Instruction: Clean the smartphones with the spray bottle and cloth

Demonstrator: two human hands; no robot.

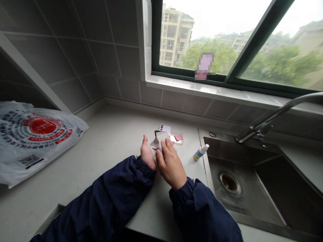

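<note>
Near the middle of the white counter, my left hand (147,154) lies palm up, thumb raised, under a pale cloth (159,141). A dark-edged flat object (156,133) shows at the cloth's top edge, mostly hidden; it rests on my left hand. My right hand (172,164) presses the cloth from above with its fingers together. Just beyond them lies a light phone (165,129) with dark camera lenses. Beside it is a clear case (180,142) with a pink piece (178,137) on it. A small white spray bottle (201,152) stands right of my right hand.
A steel sink (209,168) with a curved faucet (262,121) is on the right. At the left lies a white plastic bag (60,117) with red and black print. Behind the counter (106,134) are grey tiles and a window, with a blurred pinkish item (205,64) at its frame.
</note>
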